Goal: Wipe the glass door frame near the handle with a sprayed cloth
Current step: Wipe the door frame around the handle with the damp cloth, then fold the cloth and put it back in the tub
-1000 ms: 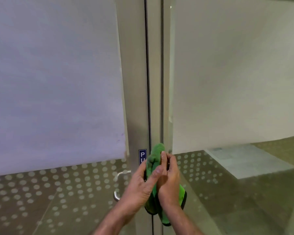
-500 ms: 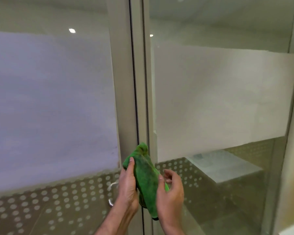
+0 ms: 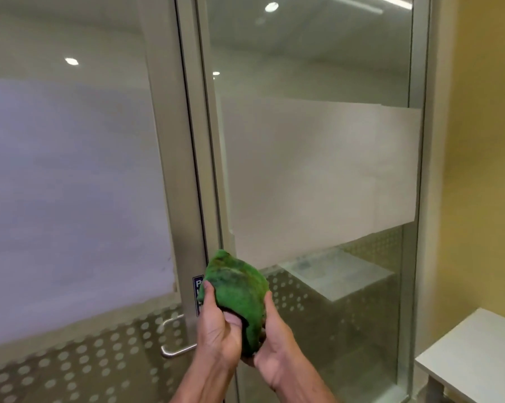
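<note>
Your grip is two-handed on the green cloth (image 3: 239,292): your left hand (image 3: 219,333) clasps its left edge, with the fingertips (image 3: 209,287) curled over the top of the fold, and your right hand (image 3: 274,344) cups the lower right side from beneath, thumb lying along the fabric. The cloth is bunched into a thick wad, raised in front of the door frame (image 3: 193,158) just right of the seam, and whether it presses on the metal or hangs just off it you cannot tell from this angle.

Two tall glass panels fill most of your view. The left glass door (image 3: 70,199) carries a broad frosted band, with a pattern of pale dots below it. The right glass panel (image 3: 318,175) has its own frosted band, tilted in your view, and clear glass above and below it. Between them runs the pale metal frame, with a dark vertical seam. A yellow wall (image 3: 484,141) stands at the far right, and the corner of a white counter (image 3: 472,356) shows low beside it.

The curved metal handle (image 3: 172,335) sits on the left door just left of your left wrist. A small blue sign (image 3: 198,283) on the frame peeks out beside the cloth, partly hidden by your left fingers.
</note>
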Motion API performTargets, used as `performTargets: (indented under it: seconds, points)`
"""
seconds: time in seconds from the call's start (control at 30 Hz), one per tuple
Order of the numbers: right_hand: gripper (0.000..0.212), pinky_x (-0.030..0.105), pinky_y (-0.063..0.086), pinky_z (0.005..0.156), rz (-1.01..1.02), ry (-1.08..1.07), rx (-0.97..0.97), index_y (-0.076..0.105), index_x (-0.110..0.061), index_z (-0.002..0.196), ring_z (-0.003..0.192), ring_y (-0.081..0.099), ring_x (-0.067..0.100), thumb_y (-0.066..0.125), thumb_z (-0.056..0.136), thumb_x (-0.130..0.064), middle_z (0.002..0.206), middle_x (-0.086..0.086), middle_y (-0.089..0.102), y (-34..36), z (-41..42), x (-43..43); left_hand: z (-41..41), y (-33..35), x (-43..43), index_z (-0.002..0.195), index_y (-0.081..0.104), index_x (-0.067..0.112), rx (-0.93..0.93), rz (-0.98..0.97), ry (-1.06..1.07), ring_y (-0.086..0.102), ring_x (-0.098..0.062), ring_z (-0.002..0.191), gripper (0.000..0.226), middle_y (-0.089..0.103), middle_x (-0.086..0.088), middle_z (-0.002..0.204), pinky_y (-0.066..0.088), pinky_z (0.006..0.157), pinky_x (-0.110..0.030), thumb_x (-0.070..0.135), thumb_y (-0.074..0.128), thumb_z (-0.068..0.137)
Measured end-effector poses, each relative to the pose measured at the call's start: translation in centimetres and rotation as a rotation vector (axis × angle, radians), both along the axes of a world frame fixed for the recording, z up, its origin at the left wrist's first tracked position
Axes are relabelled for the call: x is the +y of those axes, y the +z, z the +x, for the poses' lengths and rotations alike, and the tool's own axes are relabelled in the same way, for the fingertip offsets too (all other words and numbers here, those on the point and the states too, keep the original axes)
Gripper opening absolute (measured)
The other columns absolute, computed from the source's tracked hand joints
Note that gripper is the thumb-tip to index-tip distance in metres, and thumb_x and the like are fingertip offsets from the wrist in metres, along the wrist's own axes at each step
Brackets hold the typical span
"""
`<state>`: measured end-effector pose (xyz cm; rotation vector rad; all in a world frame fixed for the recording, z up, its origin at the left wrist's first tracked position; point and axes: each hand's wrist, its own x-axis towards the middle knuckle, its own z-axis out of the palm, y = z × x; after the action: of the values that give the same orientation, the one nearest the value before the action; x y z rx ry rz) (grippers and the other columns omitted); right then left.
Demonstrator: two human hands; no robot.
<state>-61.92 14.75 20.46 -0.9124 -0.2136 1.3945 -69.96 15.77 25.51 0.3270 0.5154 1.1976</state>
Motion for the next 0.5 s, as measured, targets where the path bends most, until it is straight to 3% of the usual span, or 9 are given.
performTargets:
  seconds: [0.13,0.3,0.4,0.5]
  points:
    - [0.09,0.059,0.047,0.104,0.099,0.077,0.163,0.072,-0.009,0.123,0.112,0.069,0.041,0.065,0.069,-0.081,0.116,0.023,0.075,1.1,2.3,-1.1,1.7,0.3,-1.6,0.11,0.064,0.0,-0.054,0.012,-0.056,0.067,-0.035,0.095,0.051,0.079,-0.024,0.081,0.049,0.076,-0.05,0.048,0.048,0.104]
    - [0.07,0.061,0.048,0.103,0.178,-0.012,0.203,0.069,0.0,0.121,0.111,0.068,0.044,0.085,0.073,-0.048,0.114,0.028,0.074,2.3,6.0,-2.7,5.1,-0.5,-2.7,0.126,0.06,0.006,-0.005,0.046,-0.036,0.066,-0.033,0.101,0.032,0.072,-0.021,0.107,0.048,0.101,-0.05,0.028,0.048,0.106]
    - [0.071,0.061,0.049,0.103,0.18,-0.103,0.153,0.067,0.002,0.125,0.11,0.068,0.046,0.09,0.066,-0.028,0.115,0.029,0.073,2.3,9.1,-3.2,7.1,-1.1,-3.6,0.111,0.064,0.01,0.04,0.07,-0.016,0.066,-0.028,0.097,0.019,0.07,-0.016,0.108,0.051,0.096,-0.044,0.021,0.049,0.105]
    - [0.07,0.056,0.052,0.101,0.19,-0.146,0.103,0.067,0.002,0.126,0.112,0.068,0.045,0.088,0.065,-0.022,0.119,0.028,0.072,2.3,12.6,-4.3,10.0,-2.0,-4.3,0.107,0.064,0.011,0.087,0.095,-0.012,0.066,-0.027,0.092,0.015,0.071,-0.014,0.103,0.051,0.09,-0.04,0.016,0.05,0.103]
